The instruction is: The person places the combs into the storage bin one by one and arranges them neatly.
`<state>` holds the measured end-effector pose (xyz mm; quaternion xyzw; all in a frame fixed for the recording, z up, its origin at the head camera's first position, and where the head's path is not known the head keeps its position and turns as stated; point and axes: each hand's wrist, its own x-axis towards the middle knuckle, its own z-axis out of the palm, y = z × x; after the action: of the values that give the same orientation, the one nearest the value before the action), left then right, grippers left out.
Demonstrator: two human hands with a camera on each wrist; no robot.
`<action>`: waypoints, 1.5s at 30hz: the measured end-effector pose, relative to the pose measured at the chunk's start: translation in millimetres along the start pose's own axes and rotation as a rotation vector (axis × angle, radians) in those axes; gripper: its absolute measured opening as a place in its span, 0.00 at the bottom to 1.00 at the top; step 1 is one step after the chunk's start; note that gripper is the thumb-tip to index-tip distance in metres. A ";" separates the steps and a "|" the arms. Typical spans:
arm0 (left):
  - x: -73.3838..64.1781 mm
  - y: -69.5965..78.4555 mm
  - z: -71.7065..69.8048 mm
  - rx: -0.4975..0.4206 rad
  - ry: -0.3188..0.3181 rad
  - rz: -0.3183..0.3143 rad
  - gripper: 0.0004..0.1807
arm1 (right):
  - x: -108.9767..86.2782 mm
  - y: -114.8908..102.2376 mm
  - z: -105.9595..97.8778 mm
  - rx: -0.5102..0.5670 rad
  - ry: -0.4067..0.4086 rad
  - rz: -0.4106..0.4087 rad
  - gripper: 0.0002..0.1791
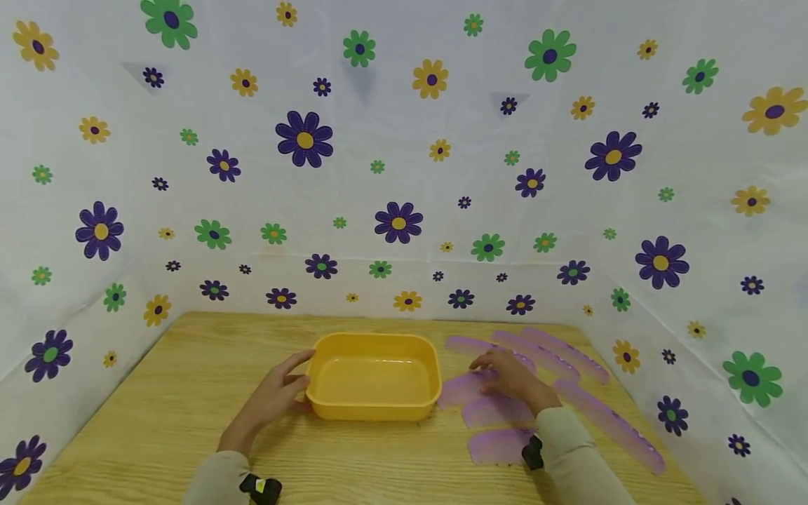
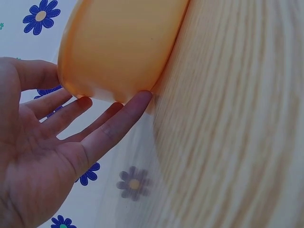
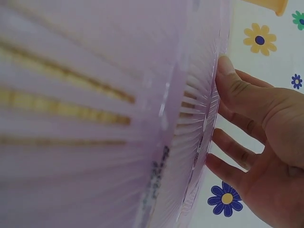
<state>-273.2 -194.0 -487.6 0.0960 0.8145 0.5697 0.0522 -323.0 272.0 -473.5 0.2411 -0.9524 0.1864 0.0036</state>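
A yellow rectangular plastic tub (image 1: 377, 414) stands on the wooden table. My left hand (image 1: 278, 394) is at its left end. In the left wrist view, the fingertips of that hand (image 2: 61, 128) touch the tub's end wall (image 2: 118, 52), fingers extended. To the right of the tub lie several translucent purple combs. My right hand (image 1: 510, 379) reaches over a purple comb (image 1: 459, 391) beside the tub. The right wrist view shows the hand (image 3: 259, 123) with thumb and fingertips at the edge of the combs (image 3: 190, 109), the fingers loosely bent. Nothing appears lifted.
Two shorter-looking combs, one in the middle (image 1: 492, 412) and one nearer (image 1: 499, 447), lie partly under the right forearm. A long comb (image 1: 612, 426) lies at the right. More combs (image 1: 536, 354) lie behind the hand. White flowered sheeting (image 1: 404, 175) surrounds the table (image 1: 189, 379).
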 end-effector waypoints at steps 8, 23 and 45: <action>1.1 0.4 -1.6 -0.014 -0.009 0.000 0.31 | 0.5 3.7 -1.7 0.009 -0.010 0.018 0.20; 0.9 -2.5 -1.1 0.002 -0.013 -0.023 0.32 | -2.6 8.2 -4.8 0.109 0.078 -0.034 0.12; -0.4 0.2 -0.9 0.004 -0.016 -0.013 0.32 | -0.8 13.0 -20.0 0.123 0.262 -0.153 0.08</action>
<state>-273.0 -194.9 -487.1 0.0952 0.8159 0.5668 0.0622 -329.9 290.1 -459.6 0.2861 -0.9095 0.2734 0.1273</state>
